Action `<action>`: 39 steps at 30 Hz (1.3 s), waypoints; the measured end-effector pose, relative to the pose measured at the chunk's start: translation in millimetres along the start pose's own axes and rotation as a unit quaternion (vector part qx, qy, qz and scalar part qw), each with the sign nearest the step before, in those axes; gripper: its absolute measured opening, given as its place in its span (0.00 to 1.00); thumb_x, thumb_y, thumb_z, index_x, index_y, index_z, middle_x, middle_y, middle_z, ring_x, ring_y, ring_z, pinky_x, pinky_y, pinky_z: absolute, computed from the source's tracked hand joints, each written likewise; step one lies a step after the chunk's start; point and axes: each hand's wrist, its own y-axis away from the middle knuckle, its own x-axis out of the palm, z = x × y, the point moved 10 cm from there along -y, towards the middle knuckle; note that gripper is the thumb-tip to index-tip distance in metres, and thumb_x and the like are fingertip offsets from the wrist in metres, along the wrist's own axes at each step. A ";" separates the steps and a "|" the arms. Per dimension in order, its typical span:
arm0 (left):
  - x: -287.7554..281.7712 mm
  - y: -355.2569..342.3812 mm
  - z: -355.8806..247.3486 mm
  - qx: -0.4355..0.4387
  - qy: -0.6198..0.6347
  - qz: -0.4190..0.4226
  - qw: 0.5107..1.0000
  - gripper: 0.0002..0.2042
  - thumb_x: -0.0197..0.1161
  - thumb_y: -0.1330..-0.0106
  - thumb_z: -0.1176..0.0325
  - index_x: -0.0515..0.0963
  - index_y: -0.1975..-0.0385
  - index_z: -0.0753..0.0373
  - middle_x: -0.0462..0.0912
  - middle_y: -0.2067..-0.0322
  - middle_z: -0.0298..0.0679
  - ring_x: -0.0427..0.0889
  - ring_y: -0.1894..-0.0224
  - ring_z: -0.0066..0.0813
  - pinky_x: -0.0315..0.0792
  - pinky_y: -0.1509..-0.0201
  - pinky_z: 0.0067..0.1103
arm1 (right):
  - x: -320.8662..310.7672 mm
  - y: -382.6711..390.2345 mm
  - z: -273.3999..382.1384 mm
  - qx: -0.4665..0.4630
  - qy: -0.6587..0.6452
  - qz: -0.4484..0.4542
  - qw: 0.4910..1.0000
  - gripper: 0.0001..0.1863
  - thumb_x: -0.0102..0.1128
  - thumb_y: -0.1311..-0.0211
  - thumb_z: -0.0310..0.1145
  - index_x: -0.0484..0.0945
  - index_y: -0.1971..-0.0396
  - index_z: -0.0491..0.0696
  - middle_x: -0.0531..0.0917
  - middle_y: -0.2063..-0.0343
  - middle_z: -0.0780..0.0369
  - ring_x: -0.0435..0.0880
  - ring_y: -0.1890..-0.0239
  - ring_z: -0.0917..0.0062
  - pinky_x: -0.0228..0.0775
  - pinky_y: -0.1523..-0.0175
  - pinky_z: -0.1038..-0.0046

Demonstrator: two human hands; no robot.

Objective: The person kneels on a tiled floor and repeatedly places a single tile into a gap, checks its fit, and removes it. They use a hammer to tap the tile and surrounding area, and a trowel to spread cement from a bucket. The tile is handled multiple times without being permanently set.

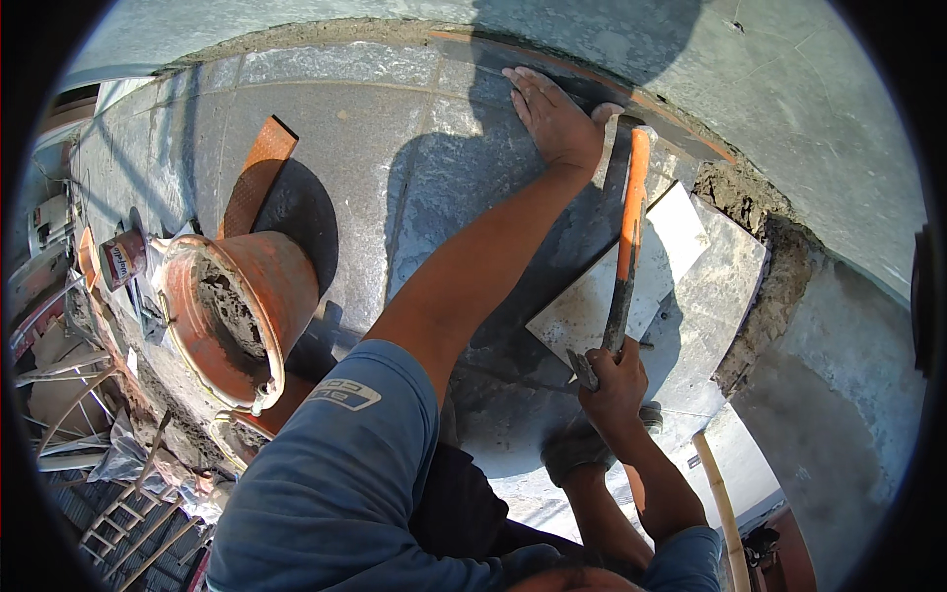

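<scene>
My left hand (558, 120) lies flat with fingers stretched out on a grey stone tile strip at the foot of the curved wall, its thumb apart. My right hand (617, 387) is closed round a hammer (633, 202) close to its metal head, whose claw sticks out at the left of my fist. The hammer's orange handle points away from me, and its far end is beside my left thumb. Below the handle, a pale tile piece (614, 288) rests at an angle over a larger grey tile (725, 281).
An orange bucket (291, 281) of mortar stands at the left, beside an orange brick-like piece (261, 178) and a small can (123, 259). Rough mortar (755, 202) lines the wall's foot. A shoe (567, 457) shows below my right hand, near a wooden pole (723, 513).
</scene>
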 end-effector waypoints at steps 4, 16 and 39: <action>6.7 0.3 -1.4 0.000 -0.006 0.037 0.999 0.67 0.55 0.44 0.25 0.34 0.32 0.89 0.38 0.30 0.78 0.36 0.24 0.69 0.39 0.22 0.48 | -11.8 17.8 37.8 -0.074 -0.022 0.052 0.996 0.22 0.73 0.66 0.28 0.81 0.65 0.57 0.75 0.60 0.55 0.80 0.65 0.59 0.73 0.62 0.59; -9.2 0.2 -9.8 0.009 -0.006 -0.013 1.000 0.63 0.67 0.46 0.34 0.46 0.35 0.92 0.50 0.33 0.80 0.45 0.25 0.69 0.43 0.22 0.48 | -49.4 -62.6 124.8 -0.309 0.150 0.151 0.927 0.01 0.60 0.45 0.32 0.78 0.74 0.56 0.72 0.71 0.60 0.76 0.82 0.73 0.69 0.73 0.70; -10.7 1.8 -15.2 0.029 -0.048 0.001 0.998 0.60 0.65 0.42 0.35 0.45 0.35 0.93 0.52 0.34 0.78 0.46 0.26 0.70 0.48 0.23 0.46 | -67.5 -72.5 123.8 -0.305 0.154 0.079 0.936 0.05 0.61 0.46 0.32 0.74 0.77 0.56 0.71 0.75 0.61 0.72 0.85 0.76 0.64 0.77 0.73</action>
